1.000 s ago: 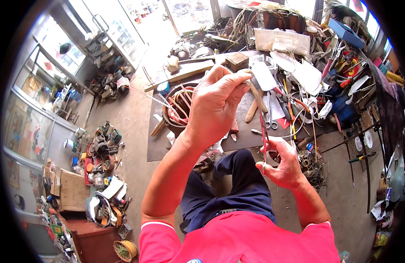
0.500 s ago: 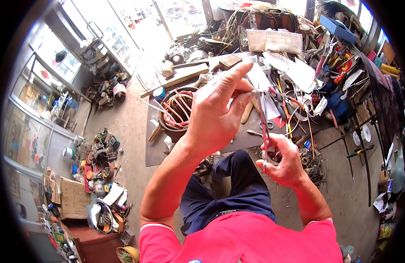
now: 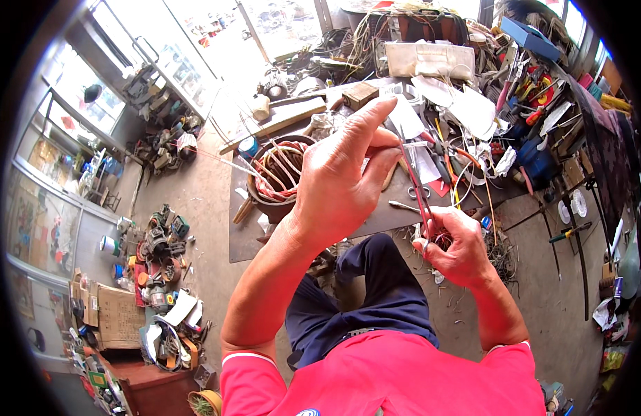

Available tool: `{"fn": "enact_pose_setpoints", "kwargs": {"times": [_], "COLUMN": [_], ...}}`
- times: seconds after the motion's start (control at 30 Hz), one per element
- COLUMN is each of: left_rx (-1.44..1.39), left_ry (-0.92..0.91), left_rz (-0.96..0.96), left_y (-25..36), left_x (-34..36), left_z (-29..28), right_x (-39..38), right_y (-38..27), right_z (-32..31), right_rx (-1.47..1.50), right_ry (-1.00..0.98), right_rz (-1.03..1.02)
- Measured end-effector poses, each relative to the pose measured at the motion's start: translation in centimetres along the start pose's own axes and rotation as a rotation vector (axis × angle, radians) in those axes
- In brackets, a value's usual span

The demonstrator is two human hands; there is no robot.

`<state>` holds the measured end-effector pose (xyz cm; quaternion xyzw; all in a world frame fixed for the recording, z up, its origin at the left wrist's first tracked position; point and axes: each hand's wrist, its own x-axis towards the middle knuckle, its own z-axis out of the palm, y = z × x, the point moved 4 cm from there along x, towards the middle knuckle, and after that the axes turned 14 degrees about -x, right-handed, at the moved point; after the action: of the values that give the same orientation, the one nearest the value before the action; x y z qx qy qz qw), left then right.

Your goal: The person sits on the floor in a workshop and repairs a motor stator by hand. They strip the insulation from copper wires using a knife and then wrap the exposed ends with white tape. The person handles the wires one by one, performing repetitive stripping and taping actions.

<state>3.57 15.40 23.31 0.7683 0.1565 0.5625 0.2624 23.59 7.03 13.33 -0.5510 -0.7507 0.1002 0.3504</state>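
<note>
My left hand [image 3: 341, 180] is raised over the work table [image 3: 241, 236], fingers curled at the upper end of a long, thin red piece [image 3: 417, 191]; what its fingertips pinch is too small to make out. My right hand [image 3: 453, 246] is lower, beside the table's front edge, closed round the lower, silvery end of that piece, which slants between both hands. Left of my left hand stands a round container [image 3: 260, 194] with coils of red and white wire. Behind my hands lie scissors [image 3: 419, 192], pliers and white sheets [image 3: 470, 112].
Tools, cables and a blue tray [image 3: 530, 39] crowd the table's back and right. A wooden plank [image 3: 265, 125] lies at the back left. Machine parts [image 3: 157, 243] and a cardboard box [image 3: 119, 312] sit on the floor at left; dark rods [image 3: 580, 270] stand at right.
My left hand's index finger has lifted and straightened slightly. My right hand has risen and shifted slightly right, still holding the red piece.
</note>
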Motion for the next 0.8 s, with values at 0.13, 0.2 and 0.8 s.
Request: {"fn": "enact_pose_setpoints", "kwargs": {"times": [0.13,0.2,0.8], "left_rx": [-0.006,-0.041,0.192], "left_ry": [0.014,0.042,0.306], "left_rz": [0.023,0.018,-0.397], "left_y": [-0.3,-0.7,-12.2], "left_x": [-0.2,-0.4,-9.3], "left_z": [-0.2,-0.3,-8.1], "right_x": [-0.2,-0.5,1.2], "right_y": [0.3,0.8,7.1], "right_z": [0.0,0.1,9.0], "right_rx": [0.111,0.136,0.168], "right_ry": [0.000,0.009,-0.279], "right_rz": [0.023,0.032,0.425]}}
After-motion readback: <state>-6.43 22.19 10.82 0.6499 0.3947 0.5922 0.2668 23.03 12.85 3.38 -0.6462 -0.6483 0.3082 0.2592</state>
